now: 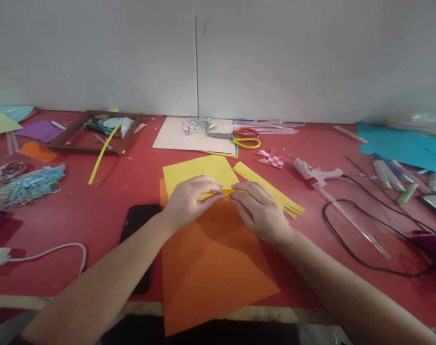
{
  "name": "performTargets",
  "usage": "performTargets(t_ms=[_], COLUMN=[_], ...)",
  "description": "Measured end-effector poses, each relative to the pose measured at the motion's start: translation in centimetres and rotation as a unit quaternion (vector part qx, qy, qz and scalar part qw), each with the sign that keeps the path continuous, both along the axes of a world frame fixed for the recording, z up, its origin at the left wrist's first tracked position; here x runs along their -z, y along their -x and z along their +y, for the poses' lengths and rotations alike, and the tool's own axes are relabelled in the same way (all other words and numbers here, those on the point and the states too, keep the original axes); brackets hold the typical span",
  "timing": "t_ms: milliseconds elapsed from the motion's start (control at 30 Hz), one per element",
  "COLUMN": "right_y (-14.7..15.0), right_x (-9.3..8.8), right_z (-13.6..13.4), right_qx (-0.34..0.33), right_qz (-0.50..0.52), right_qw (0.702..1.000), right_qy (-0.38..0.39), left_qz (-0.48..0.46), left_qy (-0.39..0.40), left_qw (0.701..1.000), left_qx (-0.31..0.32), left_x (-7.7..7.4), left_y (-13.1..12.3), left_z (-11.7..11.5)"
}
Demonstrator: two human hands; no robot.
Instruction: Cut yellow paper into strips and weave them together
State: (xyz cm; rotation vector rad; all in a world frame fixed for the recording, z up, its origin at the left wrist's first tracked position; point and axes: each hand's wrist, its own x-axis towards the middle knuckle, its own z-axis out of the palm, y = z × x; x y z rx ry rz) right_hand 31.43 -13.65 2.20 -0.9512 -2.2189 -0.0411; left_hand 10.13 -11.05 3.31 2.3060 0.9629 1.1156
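Observation:
My left hand [194,199] and my right hand [259,206] meet over the middle of the table, fingertips nearly touching. Between them they pinch a narrow yellow paper strip [225,192], partly hidden by the fingers. Below the hands lies an orange paper sheet [214,268], its near corner hanging past the table edge. A yellow paper sheet [200,168] overlaps its far end. Several cut yellow strips [268,187] lie in a stack just beyond my right hand. A black phone [141,225] rests beside the orange sheet, partly under my left forearm.
A pink glue gun [315,173] with a clear stick and a looping black cable [365,268] lies on the right. Scissors [245,139] rest on pale sheets [169,135] at the back. A brown frame [77,149] and tangled yarn [34,187] are on the left.

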Motion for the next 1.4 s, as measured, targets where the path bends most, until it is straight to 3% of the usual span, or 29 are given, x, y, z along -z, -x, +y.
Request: performTargets(t_ms=[133,267,400,467,533,600,700,800,867,1000,1267,1400], right_y=[0.1,0.2,0.4,0.7,1.0,1.3,1.7,1.9,2.0,1.8,1.9,2.0], right_x=[-0.2,-0.5,-1.2,-1.4,-1.2,-0.7,0.0,0.3,0.5,0.7,0.6,0.4], right_z=[-0.1,-0.5,-1.2,-1.5,-1.5,-1.3,-0.8,-0.3,-0.3,-0.3,-0.3,-0.3], right_qx=[0.056,0.108,0.023,-0.032,-0.059,-0.057,-0.067,-0.090,-0.066,-0.007,0.015,0.010], right_qz=[-0.017,0.011,0.081,0.126,0.174,0.232,0.330,0.407,0.455,0.504,0.559,0.570], right_qw=[0.998,0.989,0.988,0.989,0.982,0.954,0.861,0.773,0.739,0.714,0.673,0.663], right_qy=[-0.030,-0.102,-0.126,-0.075,0.035,0.182,0.381,0.479,0.493,0.486,0.483,0.485], left_qz=[0.010,-0.027,-0.139,-0.214,-0.278,-0.310,-0.292,-0.232,-0.195,-0.182,-0.149,-0.149], left_qy=[0.046,0.107,0.154,0.171,0.191,0.215,0.243,0.241,0.232,0.233,0.325,0.380], left_qw=[0.999,0.992,0.966,0.946,0.929,0.918,0.920,0.940,0.951,0.954,0.934,0.913], left_qx=[-0.008,-0.064,-0.154,-0.170,-0.156,-0.125,-0.089,-0.070,-0.060,-0.048,0.014,0.008], left_x=[-0.2,0.0,0.1,0.0,-0.1,-0.2,-0.2,-0.1,-0.1,0.0,0.5,0.4], left_y=[-0.2,-0.3,-0.5,-0.5,-0.5,-0.5,-0.7,-1.1,-1.3,-1.4,-1.0,-1.1], left_z=[0.0,0.0,0.0,0.0,0.0,0.0,-0.1,-0.5,-0.7,-0.9,-0.7,-0.5])
